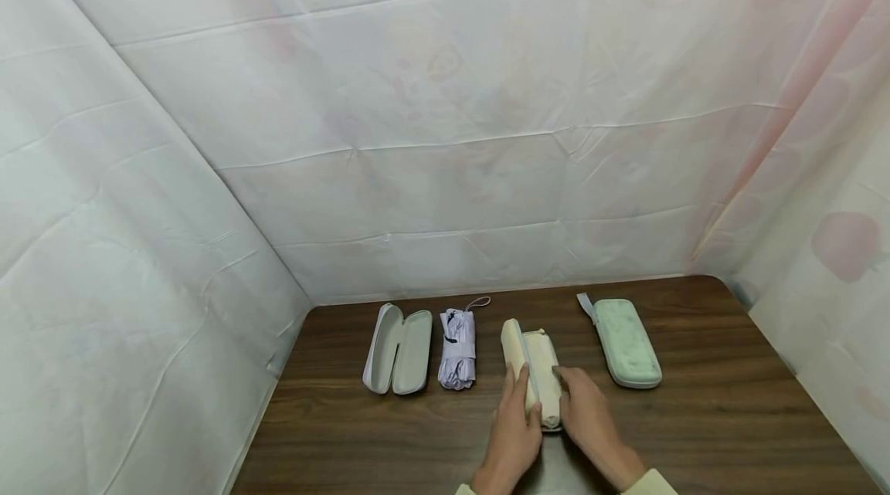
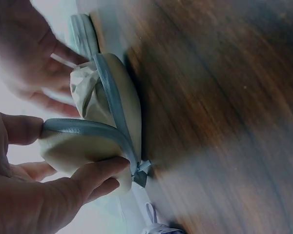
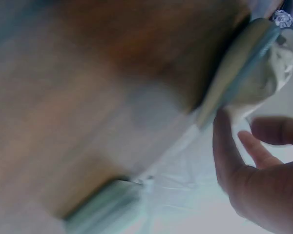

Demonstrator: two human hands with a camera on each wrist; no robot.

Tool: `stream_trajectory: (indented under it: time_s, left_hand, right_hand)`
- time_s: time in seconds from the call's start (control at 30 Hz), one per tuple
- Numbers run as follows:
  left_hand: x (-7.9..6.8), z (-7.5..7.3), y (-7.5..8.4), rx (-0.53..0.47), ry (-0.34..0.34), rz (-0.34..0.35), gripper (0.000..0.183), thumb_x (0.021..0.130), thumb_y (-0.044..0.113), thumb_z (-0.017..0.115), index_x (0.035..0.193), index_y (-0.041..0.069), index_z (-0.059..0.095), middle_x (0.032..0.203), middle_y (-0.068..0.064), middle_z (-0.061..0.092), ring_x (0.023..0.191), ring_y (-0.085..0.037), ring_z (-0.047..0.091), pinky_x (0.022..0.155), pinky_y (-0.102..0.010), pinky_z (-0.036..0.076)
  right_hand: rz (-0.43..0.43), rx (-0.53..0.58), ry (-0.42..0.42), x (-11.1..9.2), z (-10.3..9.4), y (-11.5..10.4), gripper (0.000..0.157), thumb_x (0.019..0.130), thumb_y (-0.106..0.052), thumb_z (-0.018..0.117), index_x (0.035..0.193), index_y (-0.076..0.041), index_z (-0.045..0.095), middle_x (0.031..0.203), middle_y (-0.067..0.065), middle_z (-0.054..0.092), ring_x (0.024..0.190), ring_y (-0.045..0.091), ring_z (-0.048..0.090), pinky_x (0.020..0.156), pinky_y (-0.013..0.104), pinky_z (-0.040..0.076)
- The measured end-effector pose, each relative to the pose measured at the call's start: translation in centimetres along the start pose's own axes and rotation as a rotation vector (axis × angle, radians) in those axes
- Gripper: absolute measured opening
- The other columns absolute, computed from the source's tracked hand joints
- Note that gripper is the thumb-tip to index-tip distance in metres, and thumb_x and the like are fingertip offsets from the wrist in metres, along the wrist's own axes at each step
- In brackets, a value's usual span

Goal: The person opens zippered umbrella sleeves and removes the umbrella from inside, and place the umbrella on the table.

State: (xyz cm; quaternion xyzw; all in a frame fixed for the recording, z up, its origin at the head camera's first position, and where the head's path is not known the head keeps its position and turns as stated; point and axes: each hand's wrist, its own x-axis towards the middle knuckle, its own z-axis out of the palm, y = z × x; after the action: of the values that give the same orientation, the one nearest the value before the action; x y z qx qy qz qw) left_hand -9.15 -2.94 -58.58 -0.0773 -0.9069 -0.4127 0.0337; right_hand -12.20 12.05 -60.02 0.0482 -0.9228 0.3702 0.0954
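A cream zip case (image 1: 515,340) with a blue-grey zipper edge stands unfolded on the table, its lid raised at the left. Inside its right half lies a bundle of folded cream fabric (image 1: 543,375). My left hand (image 1: 513,437) grips the lid, thumb on one side and fingers on the other, as the left wrist view shows. At the right side of the case is my right hand (image 1: 589,418), its fingers loosely bent. One fingertip meets the case's zipper rim (image 3: 233,87) in the right wrist view.
Left of the case lie a folded lilac umbrella (image 1: 458,352) with a wrist loop and an opened hard case (image 1: 413,352) with a pale lining. To the right lies a closed mint-green case (image 1: 627,342) with a strap. Pale sheets (image 1: 445,194) hang around the wooden table (image 1: 334,441).
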Motion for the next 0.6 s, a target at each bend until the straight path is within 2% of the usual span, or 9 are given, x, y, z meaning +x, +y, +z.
stream_trajectory:
  time_s: [0.1,0.2,0.37,0.6]
  left_hand:
    - [-0.1,0.0,-0.2,-0.008,0.016,0.009,0.067,0.101,0.006,0.067,0.163,0.011,0.042,0.166,-0.029,0.034,0.134,-0.049,0.056,0.099,-0.07,0.049]
    - [-0.3,-0.1,-0.3,-0.036,0.025,-0.004,0.067,0.102,0.005,0.065,0.163,0.009,0.04,0.166,-0.029,0.033,0.135,-0.048,0.055,0.102,-0.068,0.048]
    - [-0.3,-0.4,-0.4,-0.106,0.003,-0.051,0.068,0.103,0.003,0.062,0.165,0.009,0.036,0.168,-0.03,0.029,0.141,-0.051,0.048,0.106,-0.072,0.043]
    - [-0.3,-0.6,-0.9,-0.172,-0.031,-0.112,0.068,0.104,0.002,0.058,0.167,0.01,0.031,0.168,-0.031,0.026,0.148,-0.049,0.038,0.115,-0.066,0.038]
  right_hand:
    - [-0.013,-0.042,-0.017,-0.1,0.3,-1.0,0.039,0.094,0.003,0.068,0.132,0.009,0.066,0.121,0.027,0.068,0.112,0.045,0.068,0.092,0.059,0.056]
    - [-0.017,-0.088,-0.057,-0.1,0.7,-1.8,0.051,0.092,-0.007,0.078,0.136,0.01,0.062,0.125,0.03,0.065,0.113,0.048,0.065,0.093,0.061,0.055]
    - [0.014,-0.145,-0.113,-0.1,1.2,-2.6,0.069,0.084,-0.01,0.087,0.141,0.013,0.055,0.129,0.034,0.058,0.115,0.051,0.059,0.087,0.063,0.056]
    - [0.097,-0.187,-0.133,0.4,1.9,-3.6,0.082,0.08,-0.011,0.09,0.143,0.018,0.047,0.127,0.04,0.053,0.113,0.057,0.056,0.077,0.065,0.056]
